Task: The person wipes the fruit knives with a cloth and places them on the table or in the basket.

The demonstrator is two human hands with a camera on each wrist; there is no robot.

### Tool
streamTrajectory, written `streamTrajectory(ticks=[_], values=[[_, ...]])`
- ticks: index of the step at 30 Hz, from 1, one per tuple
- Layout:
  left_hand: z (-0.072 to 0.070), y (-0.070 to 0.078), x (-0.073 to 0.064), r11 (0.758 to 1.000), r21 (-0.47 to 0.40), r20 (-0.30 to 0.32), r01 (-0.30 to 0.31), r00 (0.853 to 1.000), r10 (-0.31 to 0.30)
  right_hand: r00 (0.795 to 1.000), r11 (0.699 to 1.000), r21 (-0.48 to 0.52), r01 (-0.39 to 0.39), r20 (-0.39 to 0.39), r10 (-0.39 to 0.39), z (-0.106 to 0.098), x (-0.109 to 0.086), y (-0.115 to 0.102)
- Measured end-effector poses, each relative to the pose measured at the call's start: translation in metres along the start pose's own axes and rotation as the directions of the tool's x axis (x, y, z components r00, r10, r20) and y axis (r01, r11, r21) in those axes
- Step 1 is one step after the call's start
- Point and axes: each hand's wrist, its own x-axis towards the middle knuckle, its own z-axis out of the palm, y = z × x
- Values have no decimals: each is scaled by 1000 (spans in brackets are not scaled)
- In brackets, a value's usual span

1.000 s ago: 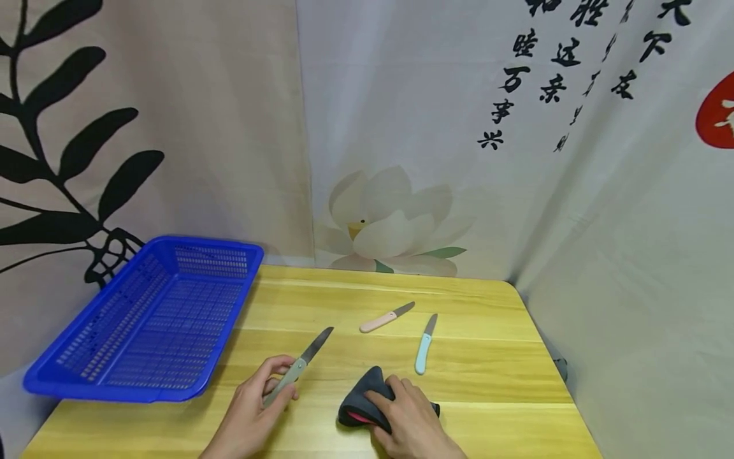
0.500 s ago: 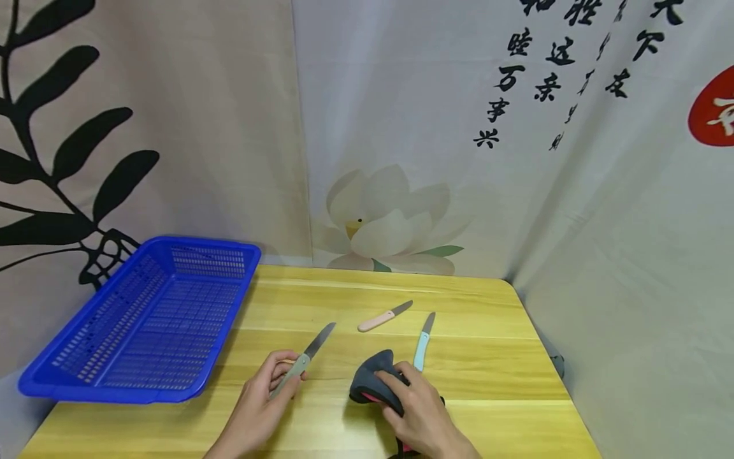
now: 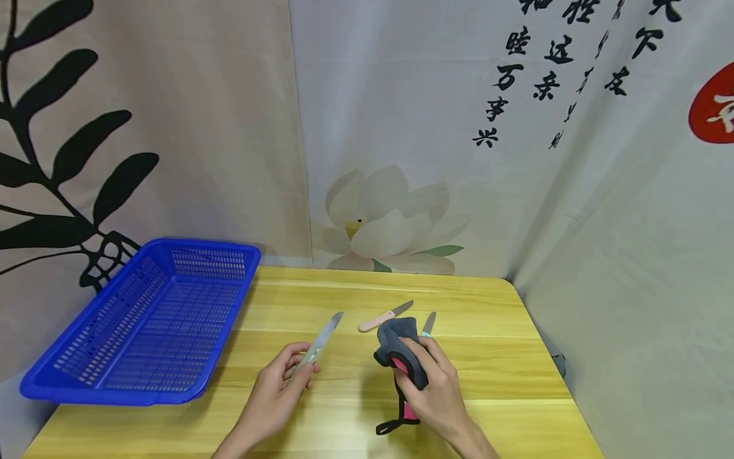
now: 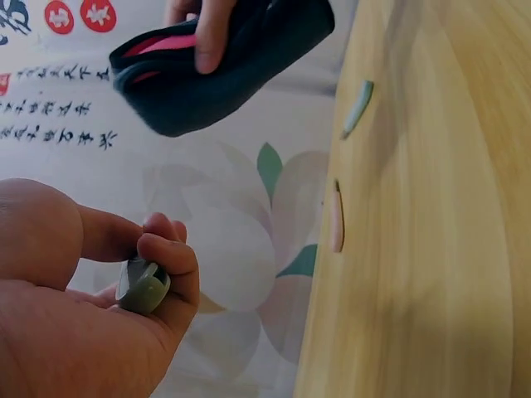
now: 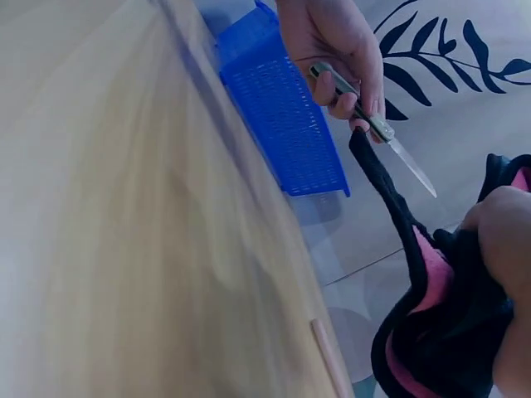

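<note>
My left hand (image 3: pixel 278 389) grips a folding knife (image 3: pixel 312 354) by its pale green handle, the blade pointing up and away to the right. In the right wrist view the knife's blade (image 5: pixel 412 168) stands out past the fingers. My right hand (image 3: pixel 434 386) holds a bunched dark grey cloth (image 3: pixel 398 338) with a pink lining and black edging, raised over the table; a black loop (image 3: pixel 390 426) dangles below it. Beyond the cloth lie a pink-handled knife (image 3: pixel 375 322) and a light blue-handled knife (image 3: pixel 429 324), the latter's handle mostly hidden in the head view.
A blue plastic basket (image 3: pixel 197 376) with perforated sides stands at the table's left. The wooden table (image 3: pixel 487 357) backs onto a printed curtain (image 3: pixel 401 95), and another stretch of curtain hangs along the right side.
My right hand has lifted the cloth off the table and moved it up and forward, so it now covers part of the light blue knife. My left hand has shifted slightly forward and right.
</note>
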Motion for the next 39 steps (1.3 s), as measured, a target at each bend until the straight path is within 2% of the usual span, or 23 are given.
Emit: streamTrajectory(ticks=[8,15,20,26,29,34,39], values=[[10,8,5,998,-18,33,52,998,-51,992,992,29,123,-33,-122,3,17,-12],[19,13,8,999,3,50,44,998,-44,969,969,-19,246,1,-246,9,27,-25],[25,16,9,999,20,52,32,998,-33,944,937,-115,330,45,-327,15,31,-32],[27,19,9,999,29,83,46,995,-48,898,871,-220,440,116,-424,22,29,-37],[27,19,7,999,27,114,38,993,-41,888,853,-249,459,145,-436,25,27,-38],[26,16,4,1000,20,158,10,987,-13,894,852,-272,447,172,-414,27,25,-37],[24,15,4,999,6,194,33,980,-34,898,851,-290,438,179,-401,27,25,-37]])
